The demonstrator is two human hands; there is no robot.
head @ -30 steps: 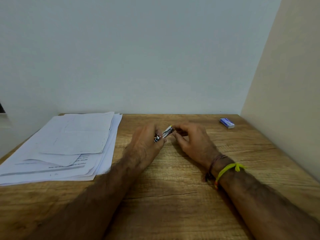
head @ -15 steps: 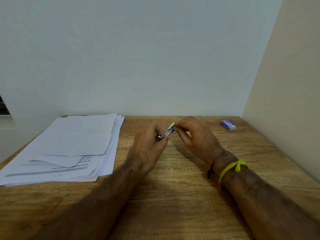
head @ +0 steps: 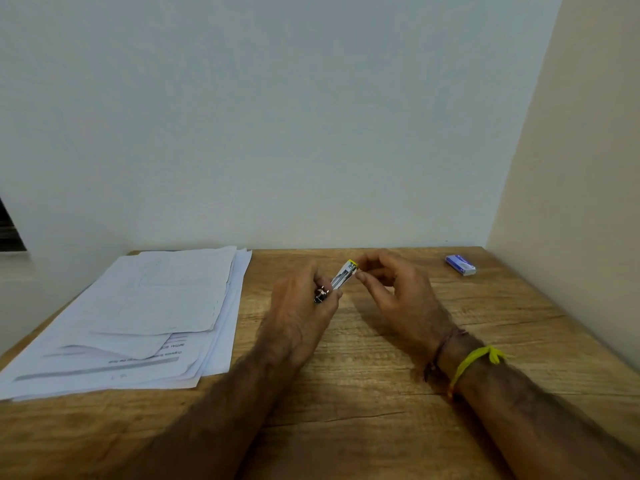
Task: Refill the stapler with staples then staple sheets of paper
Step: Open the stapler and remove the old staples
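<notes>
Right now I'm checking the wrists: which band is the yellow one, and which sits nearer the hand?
The yellow band is the knotted one, farther up the right wrist. The dark brownish thread sits nearer the right hand.

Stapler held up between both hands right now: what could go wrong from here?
The stapler is held above the table, the left hand gripping one end and the right hand at the yellow tip, so a slip could drop it. The staple box lies apart, a reach away.

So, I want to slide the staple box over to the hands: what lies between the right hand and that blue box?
Only bare wooden table lies between the right hand and the blue staple box, as the head view shows.
</notes>
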